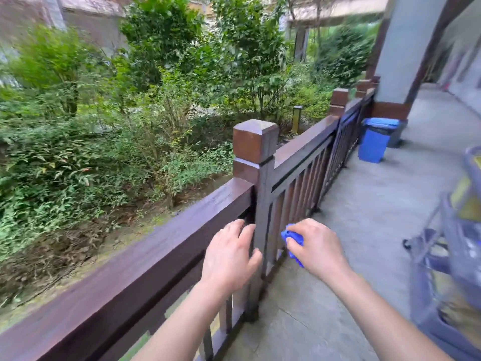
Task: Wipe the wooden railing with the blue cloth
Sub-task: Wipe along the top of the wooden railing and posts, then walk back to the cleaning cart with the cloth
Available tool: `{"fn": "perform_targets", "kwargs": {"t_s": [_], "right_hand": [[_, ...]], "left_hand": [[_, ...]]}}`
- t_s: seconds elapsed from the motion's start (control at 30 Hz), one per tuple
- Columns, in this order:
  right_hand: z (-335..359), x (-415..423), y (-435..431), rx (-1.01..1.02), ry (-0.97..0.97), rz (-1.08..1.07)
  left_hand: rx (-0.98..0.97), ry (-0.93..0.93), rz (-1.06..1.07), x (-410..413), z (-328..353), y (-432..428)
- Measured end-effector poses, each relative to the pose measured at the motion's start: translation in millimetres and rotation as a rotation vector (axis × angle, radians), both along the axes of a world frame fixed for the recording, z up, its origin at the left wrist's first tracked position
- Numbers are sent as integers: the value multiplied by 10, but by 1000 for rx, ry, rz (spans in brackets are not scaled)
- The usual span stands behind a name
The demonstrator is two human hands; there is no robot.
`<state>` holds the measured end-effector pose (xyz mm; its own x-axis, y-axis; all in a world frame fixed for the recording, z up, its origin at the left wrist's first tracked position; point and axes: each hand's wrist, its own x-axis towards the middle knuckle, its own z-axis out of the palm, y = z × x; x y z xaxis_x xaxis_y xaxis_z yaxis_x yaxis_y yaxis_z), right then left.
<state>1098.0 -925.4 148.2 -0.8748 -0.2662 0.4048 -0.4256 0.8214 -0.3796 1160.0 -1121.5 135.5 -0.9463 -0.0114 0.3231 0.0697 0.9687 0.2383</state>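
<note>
A dark brown wooden railing runs from the lower left to the upper right, broken by a square post with a capped top. My right hand is shut on a bunched blue cloth and holds it close to the slats just right of the post, below the top rail. My left hand hovers with fingers apart in front of the post's lower part, holding nothing. Whether either hand touches the wood is unclear.
A blue bin stands by the railing further along the concrete walkway. A grey wheeled cart fills the right edge. A grey pillar rises behind the bin. Dense shrubs lie beyond the railing.
</note>
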Motion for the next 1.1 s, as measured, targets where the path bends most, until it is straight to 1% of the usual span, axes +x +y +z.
{"fn": "perform_targets", "kwargs": {"t_s": [0.13, 0.33, 0.53, 0.87, 1.1], "right_hand": [[19, -206, 226, 27, 6, -129], [-36, -443, 631, 46, -9, -286], [-199, -783, 1211, -23, -56, -404], [-351, -1995, 2411, -4, -71, -447], [-300, -2728, 3214, 8, -113, -461]], "left_hand": [[-15, -45, -137, -434, -56, 154], [-14, -64, -300, -1006, -55, 496], [-27, -84, -384, -1569, -112, 985], [-93, -91, -425, -2899, -223, 2215], [-79, -107, -439, -3741, -264, 2992]]}}
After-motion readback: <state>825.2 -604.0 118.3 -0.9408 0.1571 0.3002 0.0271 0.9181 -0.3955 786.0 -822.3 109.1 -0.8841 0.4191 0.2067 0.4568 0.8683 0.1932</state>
